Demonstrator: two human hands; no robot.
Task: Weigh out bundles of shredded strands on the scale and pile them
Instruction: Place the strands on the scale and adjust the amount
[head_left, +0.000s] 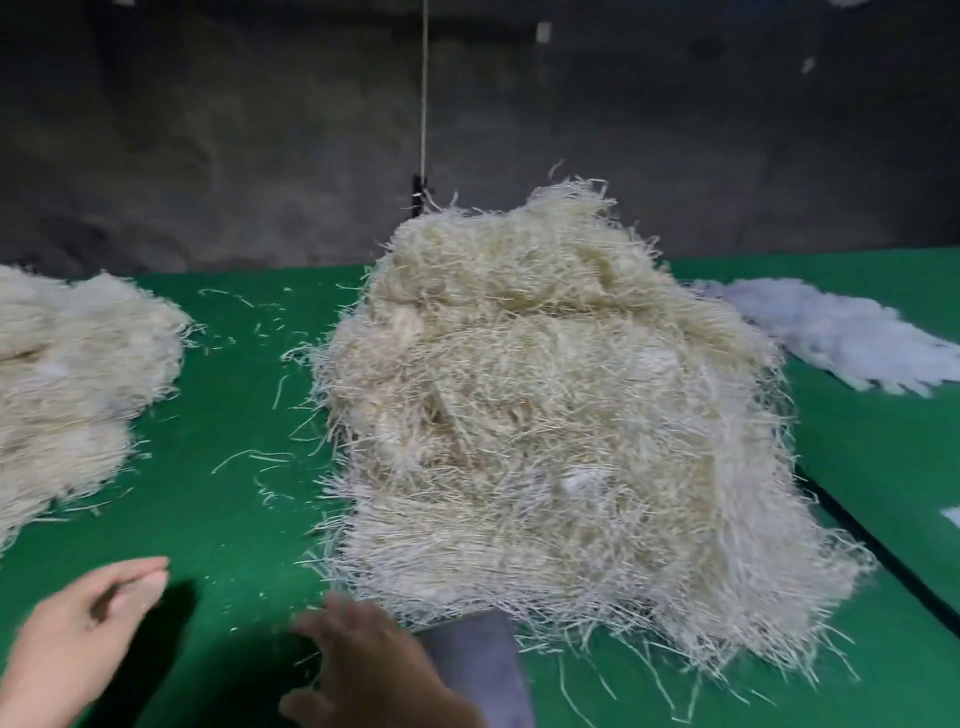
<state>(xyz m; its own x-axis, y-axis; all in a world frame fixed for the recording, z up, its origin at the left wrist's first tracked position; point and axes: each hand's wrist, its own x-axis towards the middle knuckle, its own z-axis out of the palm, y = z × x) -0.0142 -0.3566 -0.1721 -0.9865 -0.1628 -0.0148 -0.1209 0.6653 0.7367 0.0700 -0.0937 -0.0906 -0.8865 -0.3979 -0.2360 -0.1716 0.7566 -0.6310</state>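
A tall heap of cream shredded strands (561, 426) fills the middle of the green table (228, 374). Under its near edge a grey flat piece (478, 670) sticks out, possibly the scale, mostly covered. A lower pile of the same strands (78, 384) lies at the left edge. My left hand (78, 634) hovers over the table at the lower left, fingers held together, holding nothing. My right hand (374, 670) is at the bottom centre, fingers spread, just left of the grey piece and close to the heap's near edge, empty.
Loose strands (249, 457) are scattered on the green surface between the two piles. A flat spread of white strands (841, 332) lies at the back right. A thin cord (425, 104) hangs down behind the heap. A dark wall stands behind the table.
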